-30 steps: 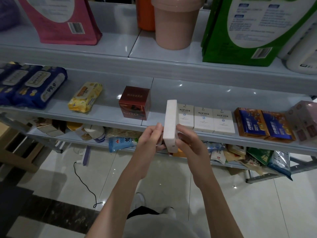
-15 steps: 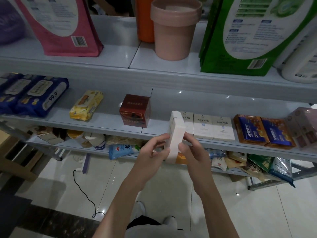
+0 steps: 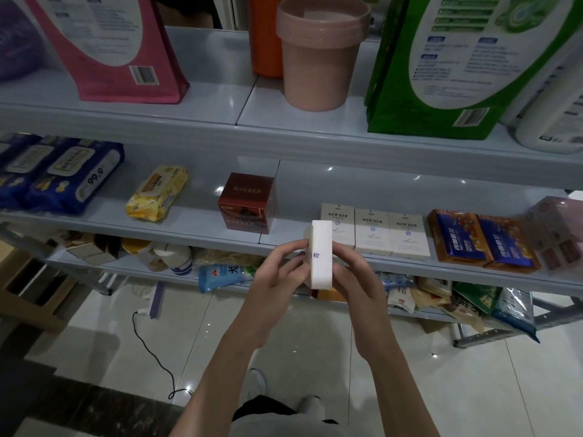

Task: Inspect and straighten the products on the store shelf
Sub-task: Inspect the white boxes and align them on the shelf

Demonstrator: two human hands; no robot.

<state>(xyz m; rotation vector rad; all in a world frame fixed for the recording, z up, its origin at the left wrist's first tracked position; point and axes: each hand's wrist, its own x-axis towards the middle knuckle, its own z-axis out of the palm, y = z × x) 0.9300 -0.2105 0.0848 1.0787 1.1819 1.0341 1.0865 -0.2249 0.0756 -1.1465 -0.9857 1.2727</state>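
Head view: left hand (image 3: 277, 279) and right hand (image 3: 353, 279) both grip one white box (image 3: 321, 254), upright before the middle shelf (image 3: 189, 228); three matching boxes (image 3: 373, 230) stand there, two blue packs (image 3: 484, 241) beside.

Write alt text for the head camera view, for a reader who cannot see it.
The left hand and right hand hold a white box upright before a store shelf, narrow side toward the camera. Behind it three similar boxes sit in a row, a dark red box to their left.

"99.9" on the blue wipes pack (image 3: 75, 175)
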